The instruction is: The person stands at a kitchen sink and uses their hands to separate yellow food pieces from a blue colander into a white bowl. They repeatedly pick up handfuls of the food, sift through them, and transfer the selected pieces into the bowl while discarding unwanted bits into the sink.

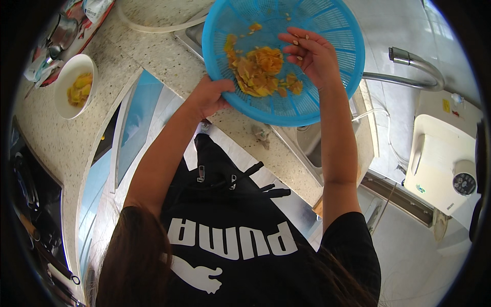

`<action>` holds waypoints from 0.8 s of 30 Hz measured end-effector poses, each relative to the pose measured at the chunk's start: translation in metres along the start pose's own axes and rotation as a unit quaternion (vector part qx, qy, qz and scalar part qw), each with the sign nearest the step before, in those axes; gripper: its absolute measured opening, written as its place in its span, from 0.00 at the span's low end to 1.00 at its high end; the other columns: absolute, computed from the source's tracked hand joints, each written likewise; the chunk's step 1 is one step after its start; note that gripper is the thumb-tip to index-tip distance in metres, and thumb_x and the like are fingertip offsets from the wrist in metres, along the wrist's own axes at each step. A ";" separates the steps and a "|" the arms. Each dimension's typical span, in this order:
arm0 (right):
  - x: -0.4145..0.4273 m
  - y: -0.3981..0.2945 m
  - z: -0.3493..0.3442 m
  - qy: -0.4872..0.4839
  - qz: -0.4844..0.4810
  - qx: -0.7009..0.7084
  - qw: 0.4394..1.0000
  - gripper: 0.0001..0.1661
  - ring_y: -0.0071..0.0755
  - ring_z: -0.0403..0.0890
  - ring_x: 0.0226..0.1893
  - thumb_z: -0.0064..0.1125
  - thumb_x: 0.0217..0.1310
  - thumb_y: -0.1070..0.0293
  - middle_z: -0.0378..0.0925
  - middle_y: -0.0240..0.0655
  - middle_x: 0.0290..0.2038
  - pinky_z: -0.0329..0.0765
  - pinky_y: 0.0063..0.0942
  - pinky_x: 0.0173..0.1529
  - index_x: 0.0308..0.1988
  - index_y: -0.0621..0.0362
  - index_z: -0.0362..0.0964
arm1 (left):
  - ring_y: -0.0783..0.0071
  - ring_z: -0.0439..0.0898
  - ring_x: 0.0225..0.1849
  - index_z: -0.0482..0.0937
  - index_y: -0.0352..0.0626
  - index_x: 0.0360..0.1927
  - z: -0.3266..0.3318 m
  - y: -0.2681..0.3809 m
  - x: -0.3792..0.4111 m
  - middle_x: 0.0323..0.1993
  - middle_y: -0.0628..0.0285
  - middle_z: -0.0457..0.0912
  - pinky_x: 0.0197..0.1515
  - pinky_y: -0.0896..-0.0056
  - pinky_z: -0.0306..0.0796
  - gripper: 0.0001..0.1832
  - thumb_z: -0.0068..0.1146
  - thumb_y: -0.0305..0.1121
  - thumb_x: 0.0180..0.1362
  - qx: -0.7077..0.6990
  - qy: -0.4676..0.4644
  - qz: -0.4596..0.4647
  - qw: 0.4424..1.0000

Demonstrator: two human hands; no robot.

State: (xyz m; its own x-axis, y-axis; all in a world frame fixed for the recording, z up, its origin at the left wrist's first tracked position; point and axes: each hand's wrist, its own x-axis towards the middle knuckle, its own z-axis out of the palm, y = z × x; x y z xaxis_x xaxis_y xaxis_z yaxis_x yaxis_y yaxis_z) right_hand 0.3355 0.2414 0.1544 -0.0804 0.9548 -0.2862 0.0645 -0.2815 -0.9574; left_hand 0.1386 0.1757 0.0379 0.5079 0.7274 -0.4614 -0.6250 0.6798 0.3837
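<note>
A blue plastic colander [213,63] is held over the counter and sink, tilted towards me. My left hand [209,96] grips its near left rim, thumb inside. Wet yellow-orange peel scraps [261,73], apparently pumpkin, lie heaped in its lower left part. A few pale seeds [287,17] are scattered on the mesh. Over the right half of the colander is my right hand [312,55], palm up with loosely curled fingers. Several flat seeds [295,42] rest on those fingers.
A white bowl [63,92] with yellow pieces stands on the speckled counter [126,50] at left. A steel faucet [406,78] reaches in from the right beside a white water heater [433,161]. Below the colander is a steel sink [308,144]. A blue cabinet door [138,119] stands ajar.
</note>
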 end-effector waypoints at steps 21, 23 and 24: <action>0.029 -0.015 0.146 -0.167 0.147 0.180 0.958 0.16 0.45 0.73 0.44 0.40 0.59 0.68 0.70 0.52 0.42 0.71 0.35 0.50 0.41 0.71 0.64 | 0.63 0.74 0.41 0.61 0.40 0.51 -0.010 -0.005 0.000 0.44 0.58 0.71 0.39 0.56 0.72 0.28 0.50 0.21 0.41 0.025 -0.009 -0.017 0.999; 0.032 -0.018 0.173 -0.197 0.149 0.178 0.953 0.14 0.46 0.73 0.43 0.41 0.58 0.71 0.70 0.52 0.40 0.72 0.35 0.49 0.40 0.71 0.64 | 0.63 0.75 0.40 0.63 0.39 0.50 -0.016 -0.009 0.003 0.42 0.58 0.72 0.39 0.57 0.72 0.27 0.50 0.21 0.41 0.042 -0.006 -0.016 0.999; 0.035 -0.020 0.183 -0.212 0.152 0.172 0.950 0.14 0.46 0.73 0.43 0.40 0.58 0.71 0.70 0.52 0.40 0.72 0.35 0.49 0.40 0.71 0.64 | 0.63 0.75 0.39 0.64 0.39 0.49 -0.017 -0.011 0.005 0.41 0.57 0.72 0.39 0.57 0.73 0.26 0.50 0.22 0.41 0.051 -0.008 -0.020 0.998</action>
State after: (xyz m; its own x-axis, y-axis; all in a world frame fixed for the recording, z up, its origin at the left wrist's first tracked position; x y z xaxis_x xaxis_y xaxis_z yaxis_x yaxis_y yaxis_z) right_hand 0.1494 0.2629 0.1560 -0.5087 0.7200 -0.4721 -0.1734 -0.6227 -0.7630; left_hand 0.1376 0.1706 0.0177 0.5403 0.7010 -0.4655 -0.5414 0.7131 0.4454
